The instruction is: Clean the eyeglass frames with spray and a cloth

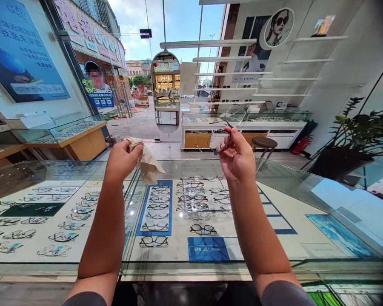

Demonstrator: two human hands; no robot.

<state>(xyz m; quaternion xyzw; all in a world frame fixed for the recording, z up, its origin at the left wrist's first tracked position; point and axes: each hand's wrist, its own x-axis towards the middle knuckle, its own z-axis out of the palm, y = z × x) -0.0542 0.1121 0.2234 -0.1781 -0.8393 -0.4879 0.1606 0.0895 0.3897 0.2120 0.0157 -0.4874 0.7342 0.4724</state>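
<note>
My left hand (124, 160) is closed on a beige cleaning cloth (150, 163), which hangs down from the fingers with its corner pointing right. In my right hand (238, 155) a pair of eyeglasses (236, 115) with a thin dark frame is held up by the bridge area, one round lens above the fingers and the other to their left. The two hands are apart, both raised above the glass display case (178, 268). Under the glass, rows of eyeglass frames (192, 198) lie on white and blue panels.
A standing oval mirror (166, 91) is beyond the case. White shelves (225, 74) with sunglasses line the far side, above another display counter (268, 125). At right are a round stool (264, 142), a fire extinguisher (300, 145) and a potted plant (341, 148).
</note>
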